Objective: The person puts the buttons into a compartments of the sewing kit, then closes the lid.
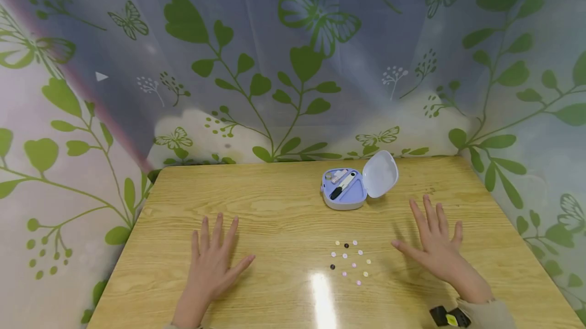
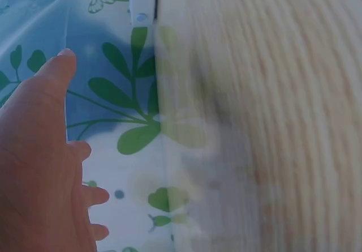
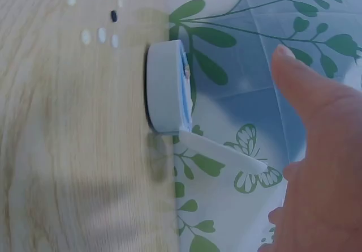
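My left hand (image 1: 212, 267) is spread flat with straight fingers at the left of the table, holding nothing. On the right, my right hand (image 1: 437, 247) has its fingers spread too, and nothing is in it. Between the hands, closer to the right one, lie several small buttons (image 1: 345, 256) in white, yellow, pink and black. Behind them stands a small white and lavender case (image 1: 344, 206), its lid (image 1: 381, 174) raised on the right side. Inside the case rests a black-and-white tool (image 1: 343, 185), its exact kind unclear, beside small pale items. The right wrist view shows the case (image 3: 164, 88) from the side.
The wooden table (image 1: 256, 207) reaches back to a curtain (image 1: 247, 54) printed with green leaves and butterflies. A black strap piece (image 1: 450, 317) is at the right sleeve. Light glares off the table's front middle.
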The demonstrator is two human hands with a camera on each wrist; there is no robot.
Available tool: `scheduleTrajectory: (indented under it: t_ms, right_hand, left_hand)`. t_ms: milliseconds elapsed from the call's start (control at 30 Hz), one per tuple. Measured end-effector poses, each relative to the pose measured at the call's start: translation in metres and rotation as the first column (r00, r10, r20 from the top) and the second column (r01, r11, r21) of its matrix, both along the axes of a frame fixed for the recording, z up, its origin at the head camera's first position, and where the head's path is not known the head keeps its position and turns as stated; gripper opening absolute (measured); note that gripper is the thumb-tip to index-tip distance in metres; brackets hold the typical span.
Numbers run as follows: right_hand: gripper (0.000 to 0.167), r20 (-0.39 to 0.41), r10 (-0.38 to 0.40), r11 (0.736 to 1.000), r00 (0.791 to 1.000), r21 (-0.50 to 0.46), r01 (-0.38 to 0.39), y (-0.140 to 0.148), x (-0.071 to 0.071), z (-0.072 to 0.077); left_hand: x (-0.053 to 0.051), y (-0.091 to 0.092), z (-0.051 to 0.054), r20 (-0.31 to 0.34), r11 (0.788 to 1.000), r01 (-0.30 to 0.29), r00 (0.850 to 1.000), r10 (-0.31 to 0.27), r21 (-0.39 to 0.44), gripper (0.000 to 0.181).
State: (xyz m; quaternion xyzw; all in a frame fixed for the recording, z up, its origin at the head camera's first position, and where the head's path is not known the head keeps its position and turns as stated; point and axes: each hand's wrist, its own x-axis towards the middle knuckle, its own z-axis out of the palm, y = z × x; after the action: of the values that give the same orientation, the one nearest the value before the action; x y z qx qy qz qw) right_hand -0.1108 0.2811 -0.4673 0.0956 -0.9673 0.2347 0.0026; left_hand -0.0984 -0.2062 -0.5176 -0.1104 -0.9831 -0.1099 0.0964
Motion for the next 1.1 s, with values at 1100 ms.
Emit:
scheduleTrajectory:
  t_ms: [1100]
  right_hand:
    - [0.093, 0.247, 0.018, 0.546, 0.969, -0.814, 0.198, -0.034, -0.024, 0.012]
  left_hand:
    - [-0.054, 0.066, 0.020, 0.064, 0.771, 0.108, 0.980, -0.189, 0.628, 0.079]
